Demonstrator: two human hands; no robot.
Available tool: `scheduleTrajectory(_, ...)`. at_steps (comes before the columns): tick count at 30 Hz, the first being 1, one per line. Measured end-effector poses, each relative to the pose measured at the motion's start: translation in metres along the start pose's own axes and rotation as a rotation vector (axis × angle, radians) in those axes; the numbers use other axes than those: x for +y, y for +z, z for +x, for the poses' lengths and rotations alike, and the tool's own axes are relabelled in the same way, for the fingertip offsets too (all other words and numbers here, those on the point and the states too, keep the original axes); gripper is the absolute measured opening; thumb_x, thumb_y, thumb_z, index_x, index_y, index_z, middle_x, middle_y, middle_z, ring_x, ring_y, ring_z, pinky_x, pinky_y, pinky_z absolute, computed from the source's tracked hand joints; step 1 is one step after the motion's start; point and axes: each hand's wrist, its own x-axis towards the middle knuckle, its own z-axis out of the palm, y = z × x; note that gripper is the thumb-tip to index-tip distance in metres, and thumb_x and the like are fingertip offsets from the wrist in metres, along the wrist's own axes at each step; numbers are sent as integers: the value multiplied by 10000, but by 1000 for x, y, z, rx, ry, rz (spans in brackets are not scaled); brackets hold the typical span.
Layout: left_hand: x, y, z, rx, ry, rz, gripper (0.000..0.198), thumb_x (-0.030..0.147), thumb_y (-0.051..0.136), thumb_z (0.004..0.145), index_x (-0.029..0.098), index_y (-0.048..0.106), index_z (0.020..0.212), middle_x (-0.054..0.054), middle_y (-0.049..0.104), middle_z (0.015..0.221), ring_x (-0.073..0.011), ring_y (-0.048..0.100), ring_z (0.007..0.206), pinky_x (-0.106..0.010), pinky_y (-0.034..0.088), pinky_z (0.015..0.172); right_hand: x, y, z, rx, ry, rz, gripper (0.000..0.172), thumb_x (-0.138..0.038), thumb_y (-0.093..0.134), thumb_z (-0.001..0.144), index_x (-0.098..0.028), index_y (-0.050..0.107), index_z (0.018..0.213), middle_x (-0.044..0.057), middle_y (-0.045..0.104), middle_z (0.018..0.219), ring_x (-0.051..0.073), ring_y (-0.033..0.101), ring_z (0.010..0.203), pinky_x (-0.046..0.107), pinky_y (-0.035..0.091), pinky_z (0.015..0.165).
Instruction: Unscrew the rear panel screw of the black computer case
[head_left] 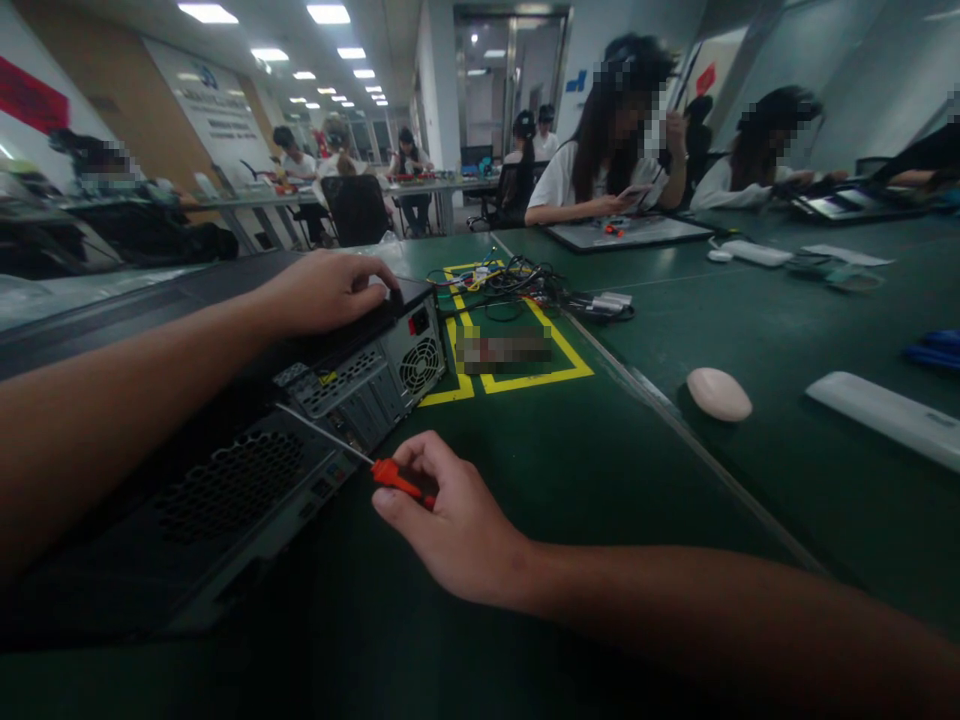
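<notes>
A black computer case (225,480) lies on its side at the left, its rear panel with fan grille turned toward the right. On its upper face rests my left hand (337,290), palm down near the rear corner, fingers apart and slightly bent, holding nothing. My right hand (457,520) is closed around the red and black handle of a screwdriver (394,478). The long metal shaft points left and up to the rear panel's edge near the slots. Whether its tip sits in a screw I cannot make out.
Behind the case, a tangle of cables (525,280) lies by yellow tape (540,382) on the green table (600,480). To the right are a pale mouse (718,394) and a long white object (885,415). Across the table a person (607,150) sits by a flat panel (630,232).
</notes>
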Motion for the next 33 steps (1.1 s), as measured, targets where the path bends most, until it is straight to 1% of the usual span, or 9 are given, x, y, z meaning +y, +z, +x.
scheduleTrajectory(7,1,-1,0,-2,9,23,566,402,464,991,124,765,1380,-94,728,919,-228,604,823,-362,431,854,3,2,2,5,6,20,147,-277,733,971,-236,603,1024,-34,625,881,167,594,804,316,469,747)
scheduleTrajectory(11,1,0,2,28,-12,3,546,398,487,965,176,802,1351,-74,718,880,-235,632,792,-375,451,865,6,1,2,6,-40,46,117,-270,714,994,-233,607,1025,-36,629,878,155,586,788,302,472,727)
scheduleTrajectory(15,-3,4,4,57,21,-19,517,336,484,971,153,805,1332,-68,701,845,-215,616,746,-369,460,837,9,1,2,-4,-34,34,94,-278,690,1023,-238,606,1027,-52,585,812,135,541,685,278,451,645)
scheduleTrajectory(20,-8,8,7,72,54,-18,477,297,504,986,156,809,1325,-84,719,872,-222,633,787,-381,469,844,13,-1,2,-22,-10,-9,135,-362,657,1068,-227,656,1084,-34,581,823,127,516,622,270,420,572)
scheduleTrajectory(25,-11,9,9,89,78,-18,462,292,518,993,162,812,1325,-95,725,900,-230,654,830,-392,475,863,14,0,3,-6,-51,-33,225,-417,585,1104,-219,683,1065,-9,597,834,169,583,735,310,473,673)
scheduleTrajectory(27,-11,9,9,93,77,-31,453,291,525,990,168,815,1315,-87,722,887,-225,658,830,-383,478,858,13,1,3,6,-63,-25,178,-387,655,1053,-219,662,1108,5,645,900,188,618,819,339,503,760)
scheduleTrajectory(29,-10,9,9,100,77,-41,445,286,528,985,172,818,1304,-79,721,875,-221,664,834,-374,482,859,13,2,3,22,-55,-25,243,-326,740,965,-222,614,1145,9,667,959,199,632,867,365,512,818)
scheduleTrajectory(31,-10,9,9,106,81,-46,447,277,524,981,173,820,1299,-79,724,872,-224,672,849,-373,488,876,14,2,3,46,-45,-51,286,-274,759,910,-231,567,1118,0,652,960,200,625,867,374,504,817)
scheduleTrajectory(33,-9,9,8,106,81,-44,452,274,517,983,172,822,1301,-84,733,881,-235,683,873,-380,492,901,15,2,3,63,-49,-87,238,-265,727,916,-240,545,1066,-13,619,924,192,600,832,363,481,775)
